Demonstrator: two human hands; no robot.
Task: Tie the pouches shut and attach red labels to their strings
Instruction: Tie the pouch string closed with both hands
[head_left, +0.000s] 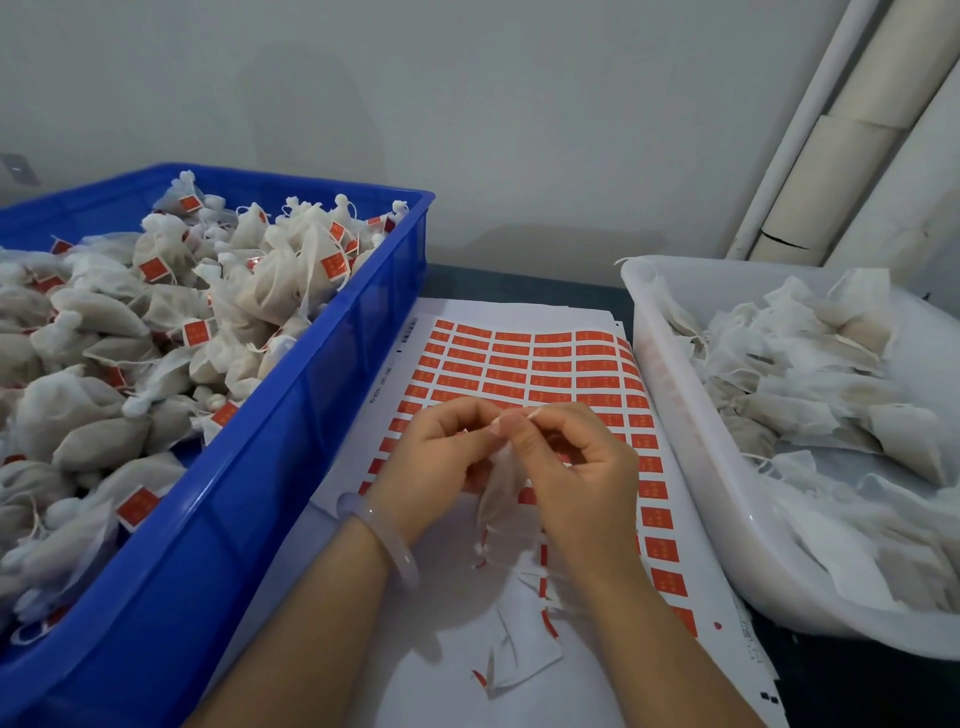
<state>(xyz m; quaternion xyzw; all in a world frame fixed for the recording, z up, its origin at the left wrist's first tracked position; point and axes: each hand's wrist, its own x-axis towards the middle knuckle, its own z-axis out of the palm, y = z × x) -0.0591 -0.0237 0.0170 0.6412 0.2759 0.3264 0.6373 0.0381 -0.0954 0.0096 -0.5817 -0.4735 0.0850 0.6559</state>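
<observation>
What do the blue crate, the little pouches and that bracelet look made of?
Blue crate: glossy moulded plastic, judging by its shiny rim. Pouches: thin white fabric, perhaps non-woven; brownish filling shows through. Bracelet: smooth, pale, translucent, perhaps jade or glass.

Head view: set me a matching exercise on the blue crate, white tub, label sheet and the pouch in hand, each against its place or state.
1. blue plastic crate
2. translucent white plastic tub
3. white paper sheet of red labels
4. small white mesh pouch

A. flat between the two containers
B. pinched by the left hand and right hand
C. on the left, piled with tied, red-labelled pouches
D. on the right, holding unlabelled pouches

Pairs: 1-C, 2-D, 3-A, 4-B
</observation>
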